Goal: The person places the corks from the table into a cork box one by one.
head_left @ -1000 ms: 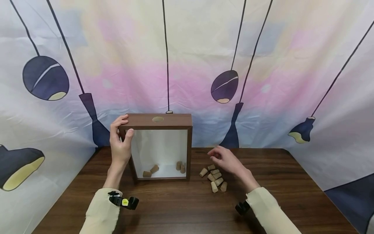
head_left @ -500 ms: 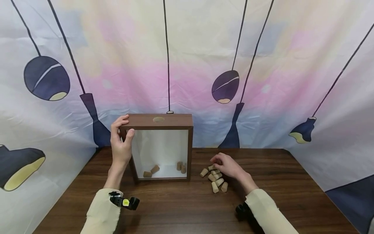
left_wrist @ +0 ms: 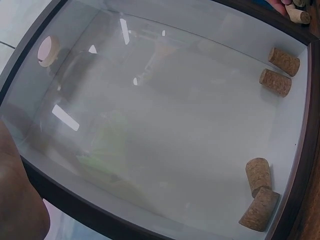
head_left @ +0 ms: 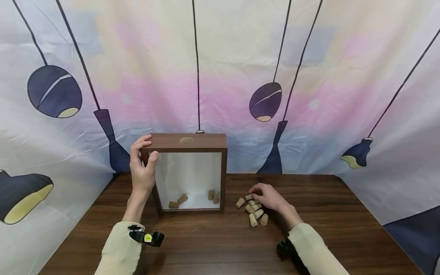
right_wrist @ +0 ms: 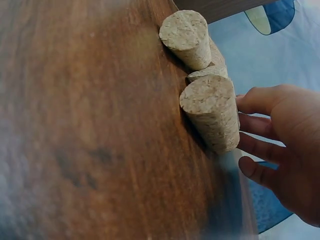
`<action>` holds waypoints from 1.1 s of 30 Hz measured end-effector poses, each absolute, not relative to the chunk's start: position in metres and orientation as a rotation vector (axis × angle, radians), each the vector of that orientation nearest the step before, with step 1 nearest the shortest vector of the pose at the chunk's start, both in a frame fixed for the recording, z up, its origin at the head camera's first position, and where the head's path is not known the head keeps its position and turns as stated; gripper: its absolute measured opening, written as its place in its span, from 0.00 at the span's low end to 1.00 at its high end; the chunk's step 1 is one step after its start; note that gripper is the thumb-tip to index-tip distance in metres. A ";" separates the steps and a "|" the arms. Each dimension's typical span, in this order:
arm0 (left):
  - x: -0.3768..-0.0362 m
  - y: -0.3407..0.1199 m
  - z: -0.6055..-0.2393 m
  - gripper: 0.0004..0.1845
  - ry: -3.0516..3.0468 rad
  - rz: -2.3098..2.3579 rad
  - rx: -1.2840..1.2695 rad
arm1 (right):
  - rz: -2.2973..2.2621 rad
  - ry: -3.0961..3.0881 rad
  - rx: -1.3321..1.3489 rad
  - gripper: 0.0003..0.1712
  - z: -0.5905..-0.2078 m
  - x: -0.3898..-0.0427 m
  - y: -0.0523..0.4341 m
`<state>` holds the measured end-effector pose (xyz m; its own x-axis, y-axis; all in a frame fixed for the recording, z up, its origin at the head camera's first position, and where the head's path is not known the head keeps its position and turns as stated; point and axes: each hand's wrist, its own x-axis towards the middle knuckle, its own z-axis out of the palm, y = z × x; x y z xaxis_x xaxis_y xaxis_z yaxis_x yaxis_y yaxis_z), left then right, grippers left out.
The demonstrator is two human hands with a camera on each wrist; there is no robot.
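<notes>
My left hand (head_left: 141, 168) grips the upper left edge of a brown wooden shadow box (head_left: 223, 179), thumb in front and fingers round the side. The box stands upright, with a clear front, a white inside and a round hole (head_left: 187, 140) in its top. Two corks (left_wrist: 260, 200) lie at one side of its floor and two more corks (left_wrist: 277, 80) at the other. Right of it my right hand (head_left: 271, 196) reaches down over a pile of loose corks (head_left: 253, 217), fingertips right at the rear ones. I cannot tell whether it pinches a cork.
The dark wooden table (head_left: 206, 244) carries the box and corks. Behind it hangs a pastel curtain (head_left: 230, 95) printed with dark lamps. Each wrist wears a small black camera (head_left: 157, 238) below the hand.
My right hand has come down to the rear of the cork pile and moved very little in the last half second. The left hand and the box have stayed in place.
</notes>
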<state>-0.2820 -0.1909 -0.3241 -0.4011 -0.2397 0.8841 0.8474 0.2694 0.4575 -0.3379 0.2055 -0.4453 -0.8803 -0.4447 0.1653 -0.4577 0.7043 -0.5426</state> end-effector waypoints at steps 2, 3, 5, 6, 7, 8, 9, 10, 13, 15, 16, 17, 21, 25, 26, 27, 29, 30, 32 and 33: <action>-0.281 -0.191 -0.323 0.18 -1.526 -1.342 -0.590 | 0.928 -2.866 0.764 0.10 -0.445 -0.337 0.205; -0.281 -0.192 -0.323 0.18 -1.529 -1.340 -0.590 | 0.928 -2.861 0.761 0.10 -0.444 -0.337 0.205; -0.281 -0.192 -0.324 0.18 -1.529 -1.343 -0.591 | 0.923 -2.848 0.748 0.09 -0.444 -0.336 0.205; -0.281 -0.192 -0.324 0.18 -1.528 -1.345 -0.590 | 0.917 -2.837 0.748 0.09 -0.443 -0.335 0.206; -0.281 -0.192 -0.324 0.18 -1.527 -1.346 -0.590 | 0.913 -2.826 0.745 0.09 -0.442 -0.335 0.206; -0.281 -0.192 -0.324 0.18 -1.526 -1.347 -0.590 | 0.911 -2.817 0.739 0.09 -0.441 -0.334 0.206; -0.281 -0.192 -0.324 0.19 -1.526 -1.347 -0.588 | 0.909 -2.808 0.736 0.09 -0.439 -0.334 0.206; -0.281 -0.192 -0.324 0.19 -1.524 -1.348 -0.588 | 0.911 -2.799 0.733 0.09 -0.438 -0.334 0.206; -0.280 -0.192 -0.324 0.19 -1.524 -1.345 -0.584 | 0.929 -2.780 0.728 0.09 -0.432 -0.333 0.205; -0.280 -0.191 -0.324 0.19 -1.526 -1.343 -0.586 | 0.932 -2.761 0.731 0.09 -0.428 -0.332 0.205; -0.280 -0.191 -0.324 0.19 -1.527 -1.343 -0.587 | 0.930 -2.753 0.730 0.09 -0.426 -0.332 0.205; -0.280 -0.191 -0.323 0.18 -1.527 -1.342 -0.588 | 0.921 -2.741 0.739 0.09 -0.424 -0.332 0.205; -0.280 -0.191 -0.323 0.18 -1.529 -1.339 -0.584 | 0.884 -2.711 0.741 0.09 -0.416 -0.333 0.205; -0.279 -0.191 -0.323 0.18 -1.532 -1.341 -0.582 | 0.875 -2.678 0.732 0.09 -0.405 -0.330 0.204; -0.279 -0.191 -0.323 0.18 -1.532 -1.342 -0.583 | 0.873 -2.670 0.734 0.10 -0.401 -0.329 0.204; -0.279 -0.191 -0.323 0.19 -1.533 -1.341 -0.582 | 0.873 -2.662 0.736 0.10 -0.398 -0.328 0.203; -0.278 -0.191 -0.323 0.19 -1.535 -1.339 -0.582 | 0.869 -2.632 0.755 0.10 -0.391 -0.327 0.203; -0.278 -0.191 -0.323 0.18 -1.536 -1.337 -0.583 | 0.865 -2.615 0.767 0.10 -0.388 -0.326 0.202; -0.278 -0.191 -0.322 0.18 -1.538 -1.336 -0.587 | 0.861 -2.578 0.791 0.10 -0.382 -0.325 0.202; -0.278 -0.191 -0.322 0.18 -1.539 -1.334 -0.589 | 0.862 -2.559 0.802 0.10 -0.379 -0.324 0.202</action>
<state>-0.2777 -0.1906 -0.3224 -0.4049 -0.2297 0.8850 0.8436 0.2796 0.4585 -0.3239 0.2018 -0.3788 -0.7897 -0.4063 0.4596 -0.6015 0.6598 -0.4503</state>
